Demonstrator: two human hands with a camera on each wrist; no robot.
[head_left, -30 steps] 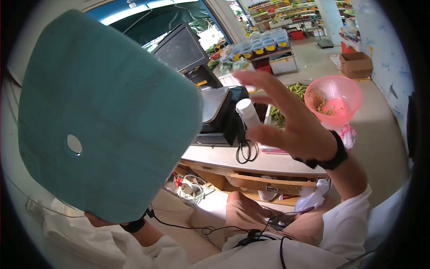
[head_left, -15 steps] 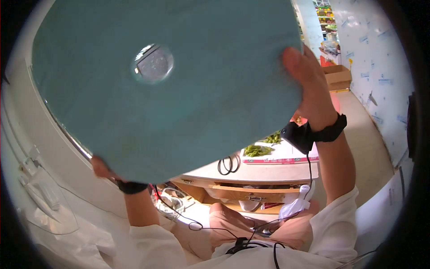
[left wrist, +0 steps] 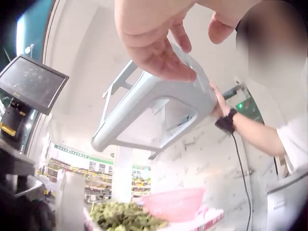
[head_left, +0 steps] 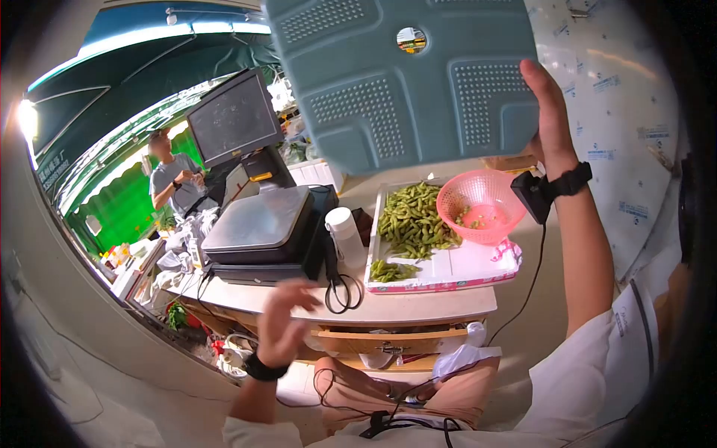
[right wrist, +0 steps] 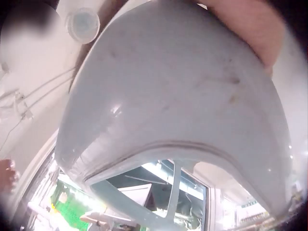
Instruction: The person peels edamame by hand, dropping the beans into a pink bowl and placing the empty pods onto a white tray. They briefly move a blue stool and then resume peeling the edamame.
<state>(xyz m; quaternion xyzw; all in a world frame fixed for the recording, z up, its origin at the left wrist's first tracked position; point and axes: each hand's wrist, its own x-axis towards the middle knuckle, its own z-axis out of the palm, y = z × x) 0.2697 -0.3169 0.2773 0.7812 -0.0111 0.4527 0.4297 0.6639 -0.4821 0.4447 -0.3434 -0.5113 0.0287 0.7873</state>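
A blue-grey plastic stool (head_left: 422, 123) is held up high in front of me, its seat with raised dots and a round hole facing me. My right hand (head_left: 554, 123) grips the seat's right edge, thumb over the face. The left wrist view shows the stool's (left wrist: 159, 94) legs and crossbars pointing away. Close up in the right wrist view is a smooth side of the stool (right wrist: 178, 86). My left hand (head_left: 284, 322) is off the stool, fingers loosely bent and holding nothing, above the counter's front edge.
On the counter (head_left: 418, 305) stand a scale (head_left: 258, 220), a monitor (head_left: 235, 116), a white bottle (head_left: 344, 235) and a tray (head_left: 448, 280) of green pods (head_left: 414, 220). A pink basket (head_left: 482, 201) sits by the pods. Below is a pulled-out drawer (head_left: 388, 342). A person (head_left: 179, 179) stands beyond the counter.
The left hand held the stool alone, then both hands held it; now only the right hand does. The stool has moved right and up, and the left hand has dropped away from it.
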